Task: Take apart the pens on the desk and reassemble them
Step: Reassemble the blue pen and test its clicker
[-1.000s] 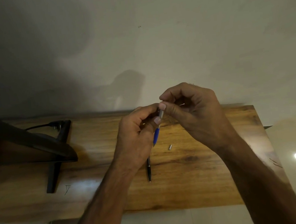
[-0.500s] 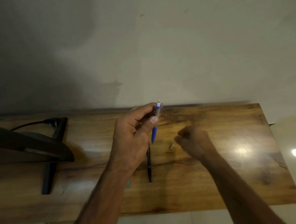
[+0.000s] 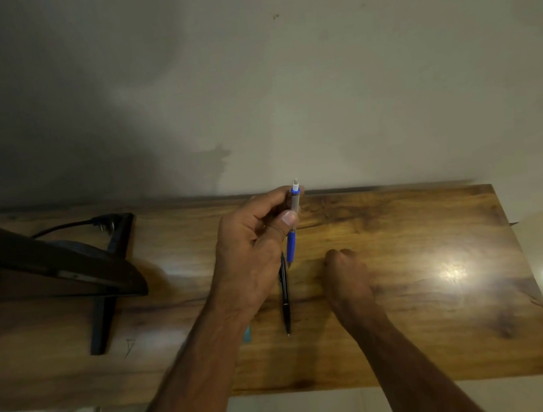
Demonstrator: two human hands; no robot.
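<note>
My left hand (image 3: 251, 243) grips a blue pen (image 3: 291, 243) above the wooden desk (image 3: 418, 331). The pen points up and away, with its clear barrel and white end sticking out past my fingers. A black pen (image 3: 285, 295) lies on the desk just below that hand, lengthwise toward me. My right hand (image 3: 344, 274) rests on the desk to the right of the black pen. Its fingers are curled down over the spot where a small metal part lay. The part itself is hidden under them.
A dark monitor (image 3: 46, 266) on a black stand (image 3: 103, 314) fills the desk's left side, with a plugged cable (image 3: 103, 222) behind it. A wall runs along the desk's far edge. A small teal scrap (image 3: 247, 335) peeks out beside my left forearm.
My right hand left the pen's top, dropped to the desk and closed over the small metal part. My left hand kept holding the blue pen.
</note>
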